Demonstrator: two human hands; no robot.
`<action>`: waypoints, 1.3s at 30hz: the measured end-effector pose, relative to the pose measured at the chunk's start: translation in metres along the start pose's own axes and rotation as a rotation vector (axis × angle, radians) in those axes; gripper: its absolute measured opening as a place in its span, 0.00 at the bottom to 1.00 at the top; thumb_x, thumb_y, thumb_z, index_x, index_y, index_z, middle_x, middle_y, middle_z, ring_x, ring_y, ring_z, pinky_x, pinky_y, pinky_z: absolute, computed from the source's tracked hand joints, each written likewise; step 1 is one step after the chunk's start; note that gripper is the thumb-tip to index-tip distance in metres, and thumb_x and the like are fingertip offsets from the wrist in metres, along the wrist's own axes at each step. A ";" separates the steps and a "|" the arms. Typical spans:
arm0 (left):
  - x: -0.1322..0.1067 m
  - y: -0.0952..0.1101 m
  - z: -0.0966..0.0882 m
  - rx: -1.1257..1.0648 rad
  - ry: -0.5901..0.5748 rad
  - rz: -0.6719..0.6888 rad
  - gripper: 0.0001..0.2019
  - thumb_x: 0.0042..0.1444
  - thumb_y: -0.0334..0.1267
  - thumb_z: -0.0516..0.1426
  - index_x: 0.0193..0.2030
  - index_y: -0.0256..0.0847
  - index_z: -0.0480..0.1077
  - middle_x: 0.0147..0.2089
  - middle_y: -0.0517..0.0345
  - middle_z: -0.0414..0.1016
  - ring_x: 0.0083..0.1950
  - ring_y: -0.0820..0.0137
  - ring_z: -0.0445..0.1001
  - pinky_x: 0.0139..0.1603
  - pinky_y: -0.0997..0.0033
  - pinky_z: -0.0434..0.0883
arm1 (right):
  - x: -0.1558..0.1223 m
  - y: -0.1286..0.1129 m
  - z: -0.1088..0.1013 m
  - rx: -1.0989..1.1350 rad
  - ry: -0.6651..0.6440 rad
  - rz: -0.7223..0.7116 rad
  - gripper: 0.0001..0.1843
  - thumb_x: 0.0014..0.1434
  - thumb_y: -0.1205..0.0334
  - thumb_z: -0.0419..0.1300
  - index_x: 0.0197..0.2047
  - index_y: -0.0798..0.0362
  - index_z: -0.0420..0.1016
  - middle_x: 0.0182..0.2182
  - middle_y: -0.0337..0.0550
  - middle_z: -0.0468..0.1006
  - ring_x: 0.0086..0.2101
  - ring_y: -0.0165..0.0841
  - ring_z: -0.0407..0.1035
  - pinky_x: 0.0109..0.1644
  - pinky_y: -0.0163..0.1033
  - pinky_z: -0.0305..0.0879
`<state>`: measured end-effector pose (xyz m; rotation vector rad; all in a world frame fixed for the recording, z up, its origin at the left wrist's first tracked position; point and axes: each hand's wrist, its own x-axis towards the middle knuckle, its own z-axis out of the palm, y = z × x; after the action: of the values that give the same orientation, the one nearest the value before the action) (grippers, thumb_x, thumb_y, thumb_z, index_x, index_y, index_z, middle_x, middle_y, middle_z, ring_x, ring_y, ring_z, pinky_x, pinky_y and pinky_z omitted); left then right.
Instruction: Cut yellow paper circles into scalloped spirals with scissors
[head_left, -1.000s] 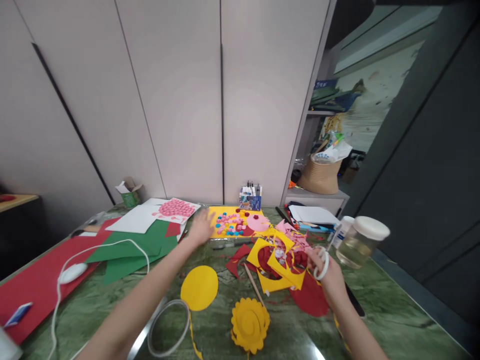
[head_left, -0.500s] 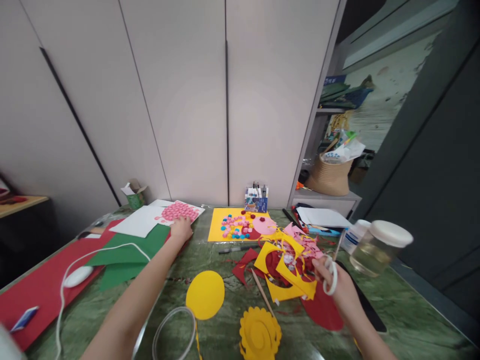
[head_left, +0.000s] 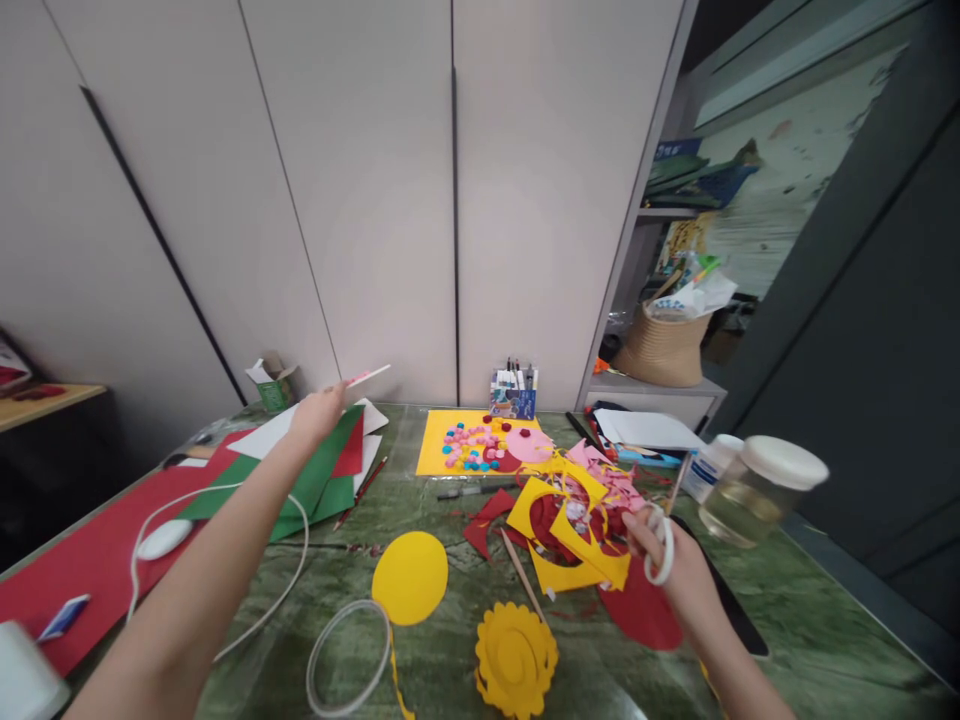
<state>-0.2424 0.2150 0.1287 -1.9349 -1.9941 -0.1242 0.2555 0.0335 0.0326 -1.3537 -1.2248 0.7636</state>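
Closest to the camera on the green marble tabletop (head_left: 795,640) there's a yellow paper spiral flower (head_left: 516,660), a clear ring (head_left: 349,658) beside it and a yellow paper circle (head_left: 409,577) just past that. The right hand (head_left: 664,570) sits at the edge of the pile of yellow and red paper cutouts (head_left: 570,530), fingers curled through the white handle loop of a pair of scissors (head_left: 660,545); the blades are hidden. A lidded glass jar (head_left: 757,490) stands just right of it.

Further out, the left hand (head_left: 319,412) is lifted above the stack of green and red paper sheets (head_left: 315,475), fingers pinched on a white card with pink dots (head_left: 366,376), held up edge-on and clear of the tabletop. Behind that are the yellow sheet with coloured pieces (head_left: 472,445) and a pen holder (head_left: 514,395) by the wall.
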 end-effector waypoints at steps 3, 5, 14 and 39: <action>-0.019 -0.001 0.007 -0.001 -0.015 0.067 0.22 0.60 0.28 0.43 0.61 0.34 0.54 0.51 0.37 0.71 0.50 0.56 0.73 0.45 0.59 0.69 | 0.000 -0.001 0.000 0.010 0.015 -0.017 0.22 0.53 0.44 0.60 0.21 0.52 0.60 0.18 0.33 0.63 0.20 0.29 0.56 0.26 0.34 0.53; -0.034 0.005 0.018 -0.005 -0.042 0.109 0.22 0.58 0.25 0.43 0.60 0.33 0.56 0.53 0.36 0.69 0.51 0.56 0.71 0.46 0.59 0.68 | 0.001 -0.002 -0.001 0.015 0.027 -0.031 0.22 0.53 0.44 0.59 0.22 0.52 0.61 0.18 0.33 0.63 0.21 0.29 0.56 0.26 0.34 0.53; -0.041 0.061 0.060 -0.040 -0.089 0.118 0.19 0.56 0.27 0.45 0.53 0.31 0.65 0.58 0.33 0.63 0.58 0.49 0.62 0.53 0.47 0.60 | 0.001 -0.004 0.002 -0.031 0.036 -0.053 0.22 0.53 0.44 0.58 0.21 0.52 0.60 0.17 0.33 0.62 0.20 0.28 0.56 0.25 0.34 0.53; -0.190 0.139 0.034 -0.429 -0.236 0.567 0.24 0.60 0.45 0.50 0.62 0.43 0.59 0.65 0.44 0.57 0.66 0.55 0.54 0.61 0.49 0.57 | -0.043 -0.013 0.010 -0.731 -0.335 -0.089 0.12 0.57 0.53 0.54 0.38 0.51 0.71 0.30 0.46 0.80 0.30 0.41 0.75 0.34 0.38 0.65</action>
<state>-0.1123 0.0528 0.0123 -2.8316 -1.5488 -0.1945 0.2321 -0.0066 0.0349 -1.7756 -1.9372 0.5006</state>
